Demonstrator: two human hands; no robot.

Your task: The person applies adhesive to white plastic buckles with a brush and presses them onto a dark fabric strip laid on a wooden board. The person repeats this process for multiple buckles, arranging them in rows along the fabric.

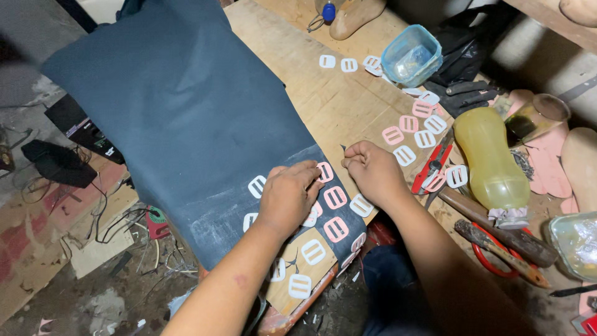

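A broad sheet of dark blue-grey leather-like material (180, 118), matt and smooth with chalky scuffing near its lower edge, drapes from the upper left of the frame down over a bare plywood desk (329, 99). Flat buckle-shaped cutouts (336, 197), rounded rectangles with two slots, in white and pink, lie on the sheet's lower part at the centre of the frame. The left hand (287, 198) presses flat on the sheet, fingers curled over one pink cutout, holding nothing closed in its grip. The right hand (373, 171), just beside it at the sheet's right edge, has its fingers pinched tight on a thin dark tool (343, 148) whose tip only just shows.

More cutouts (410, 124) scatter across the desk toward the upper right. A cluttered, dusty floor (74, 261) with wires fills the lower left.

A pale blue plastic tub (411, 55) at top centre-right holds something clear I cannot make out. A yellowish translucent bottle (492, 163) lies at right, beside red-handled pliers (433, 168) and a wooden-handled hammer (497, 227).
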